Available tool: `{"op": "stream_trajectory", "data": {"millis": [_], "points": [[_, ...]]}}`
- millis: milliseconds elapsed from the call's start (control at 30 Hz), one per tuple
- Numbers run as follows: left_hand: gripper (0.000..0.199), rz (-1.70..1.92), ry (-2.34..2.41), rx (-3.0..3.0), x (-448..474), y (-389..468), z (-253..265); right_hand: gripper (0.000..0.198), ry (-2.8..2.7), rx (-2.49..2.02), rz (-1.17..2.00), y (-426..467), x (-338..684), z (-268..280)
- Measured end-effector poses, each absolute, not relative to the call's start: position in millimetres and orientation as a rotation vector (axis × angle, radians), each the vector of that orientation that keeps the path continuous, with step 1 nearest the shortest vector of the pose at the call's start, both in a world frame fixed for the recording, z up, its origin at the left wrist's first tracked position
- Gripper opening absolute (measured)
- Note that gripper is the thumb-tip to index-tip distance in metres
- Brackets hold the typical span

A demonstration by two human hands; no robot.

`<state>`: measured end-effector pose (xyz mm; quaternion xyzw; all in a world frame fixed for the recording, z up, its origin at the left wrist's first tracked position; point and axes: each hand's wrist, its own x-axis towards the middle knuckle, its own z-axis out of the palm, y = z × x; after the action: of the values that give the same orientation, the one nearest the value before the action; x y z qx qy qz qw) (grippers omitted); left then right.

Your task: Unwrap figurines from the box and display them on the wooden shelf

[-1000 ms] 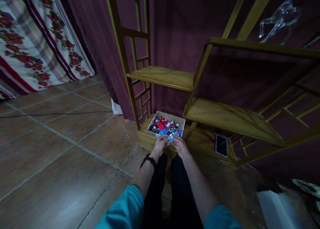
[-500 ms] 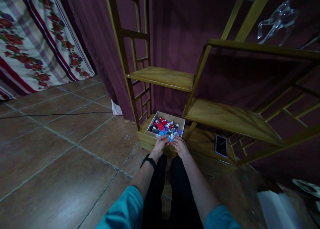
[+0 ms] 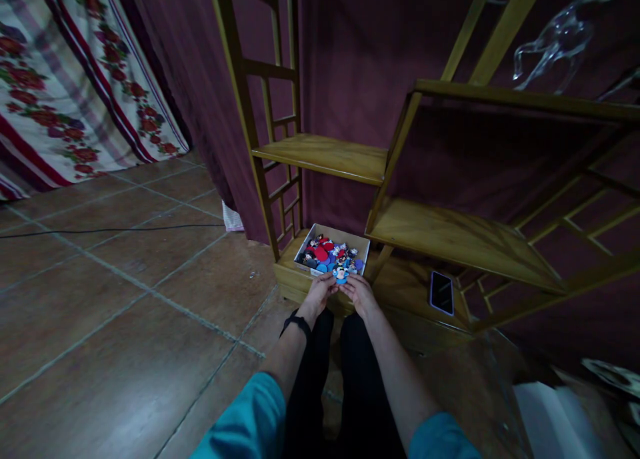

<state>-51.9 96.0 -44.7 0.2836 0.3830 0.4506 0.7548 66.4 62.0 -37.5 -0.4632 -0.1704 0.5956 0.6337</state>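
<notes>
Between my two hands is a small figurine point(image 3: 341, 275) with a blue base and a pale upper part. My left hand point(image 3: 322, 291) pinches its left side, and my right hand point(image 3: 359, 289) pinches its right side. Just beyond the fingers stands an open white box point(image 3: 345, 231) filled with several small figures in red, blue, purple and black. A red piece point(image 3: 321, 252) lies among them on the left. The figurine is held at the near edge of the box, too small for its details to be made out.
The box stands on the bottom board of a wooden shelf unit point(image 3: 320, 155). To its right lies a phone point(image 3: 442, 293) with a dark screen. A clear glass animal figure point(image 3: 560, 39) stands on an upper shelf. A black cable point(image 3: 125, 229) crosses the tiled floor at left.
The figurine has turned slightly between my fingers, and more of its pale upper part shows. Both hands stay in nearly the same place.
</notes>
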Motion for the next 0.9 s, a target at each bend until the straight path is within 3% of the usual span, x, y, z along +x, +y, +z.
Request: {"op": "stream_trajectory", "data": {"millis": [600,900], "points": [[0.027,1.047,0.834,0.597,-51.8,94.4,-41.3,0.035,-0.421,-1.070,1.380,62.5,65.9,-41.8],[0.025,1.047,0.819,0.575,-53.3,92.6,-41.3,0.030,-0.419,-1.097,1.383,62.6,65.8,-41.3]]}}
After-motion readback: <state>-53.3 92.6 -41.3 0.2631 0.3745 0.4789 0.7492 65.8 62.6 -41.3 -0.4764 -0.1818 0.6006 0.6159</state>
